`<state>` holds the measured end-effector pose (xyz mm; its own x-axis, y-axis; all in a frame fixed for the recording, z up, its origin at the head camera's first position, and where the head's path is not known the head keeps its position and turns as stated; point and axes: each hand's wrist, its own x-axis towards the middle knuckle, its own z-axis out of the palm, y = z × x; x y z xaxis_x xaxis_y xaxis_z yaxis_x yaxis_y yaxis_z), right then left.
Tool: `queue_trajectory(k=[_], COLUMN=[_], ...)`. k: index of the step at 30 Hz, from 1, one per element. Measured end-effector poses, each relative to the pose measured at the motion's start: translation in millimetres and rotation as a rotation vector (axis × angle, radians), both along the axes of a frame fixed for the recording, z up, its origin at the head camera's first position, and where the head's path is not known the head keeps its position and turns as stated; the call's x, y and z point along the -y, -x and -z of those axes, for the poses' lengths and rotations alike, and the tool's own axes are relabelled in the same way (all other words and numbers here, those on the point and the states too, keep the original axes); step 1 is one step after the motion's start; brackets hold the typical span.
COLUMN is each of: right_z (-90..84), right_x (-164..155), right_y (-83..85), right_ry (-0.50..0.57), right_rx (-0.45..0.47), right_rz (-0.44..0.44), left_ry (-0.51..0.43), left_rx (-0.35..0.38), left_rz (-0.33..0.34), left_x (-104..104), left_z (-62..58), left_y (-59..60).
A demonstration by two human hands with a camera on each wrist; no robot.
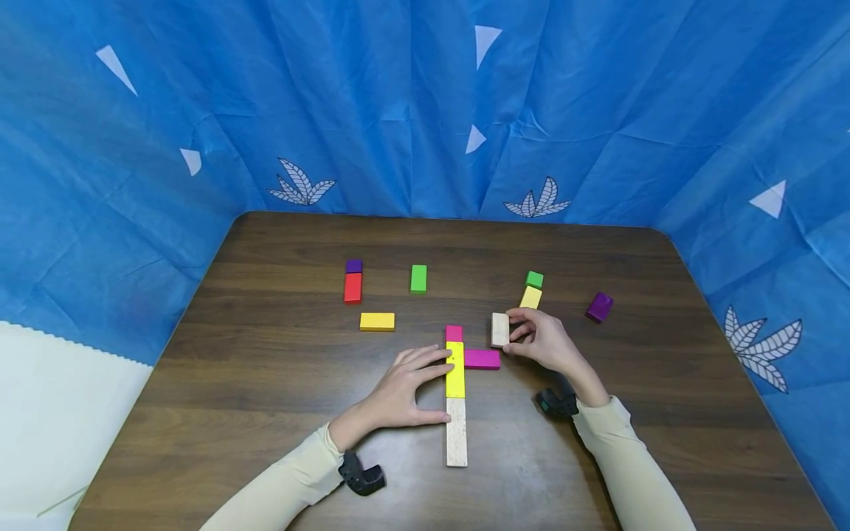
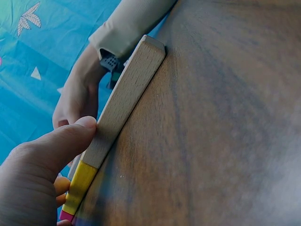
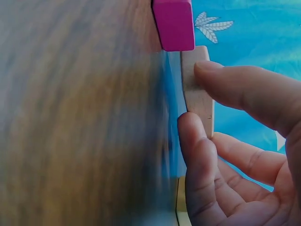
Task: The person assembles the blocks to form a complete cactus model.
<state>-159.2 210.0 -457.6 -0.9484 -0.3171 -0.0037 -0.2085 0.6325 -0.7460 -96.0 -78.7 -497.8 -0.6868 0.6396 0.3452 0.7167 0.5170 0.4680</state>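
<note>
My right hand (image 1: 543, 341) pinches a short plain wooden block (image 1: 500, 330) between thumb and fingers. In the right wrist view that wooden block (image 3: 197, 94) is close beside the end of a magenta block (image 3: 175, 26). My left hand (image 1: 401, 392) lies along a row of blocks on the table. Its fingertips touch the yellow block (image 1: 455, 380) and its thumb touches the long plain wooden block (image 1: 457, 435). A small pink block (image 1: 454, 333) tops the row, and the magenta block (image 1: 482, 359) juts right from the yellow one.
On the brown table (image 1: 265, 354) lie a red block (image 1: 353, 289) touching a dark purple one (image 1: 354, 266), a green block (image 1: 418, 279) and a yellow block (image 1: 377, 321). Beyond my right hand are a pale yellow block (image 1: 530, 298), a small green block (image 1: 534, 279) and a purple block (image 1: 600, 307).
</note>
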Motion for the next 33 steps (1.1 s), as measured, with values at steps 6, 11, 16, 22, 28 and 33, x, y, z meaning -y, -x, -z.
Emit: queue_trajectory(k=[6,11,16,22,28,33], right_z=[0.9,0.5,0.8,1.1,1.6,7.6], right_x=[4,7,10,12,9,1], right_y=[2.8,4.0,5.0,7.9,8.9,-1.4], right_ry=[0.011,0.007,0.018,0.058,0.062,0.06], right_rx=[0.02,0.018,0.006,-0.006,0.009,0.044], right_rz=[-0.014,-0.005,-0.016,-0.045,-0.072,-0.087], left_ry=[0.001,0.005,0.011,0.022,0.016,0.012], left_rx=[-0.009,-0.016,-0.025,-0.033,-0.032,-0.018], left_rz=[0.004,0.007,0.009,0.012,-0.001,0.0], left_x=[2,5,6,8,4,-2], left_z=[-2.7,-4.9,-6.9,-9.8,-9.7,-1.7], left_y=[3.2,5.7,8.3,10.6,8.3,-3.6])
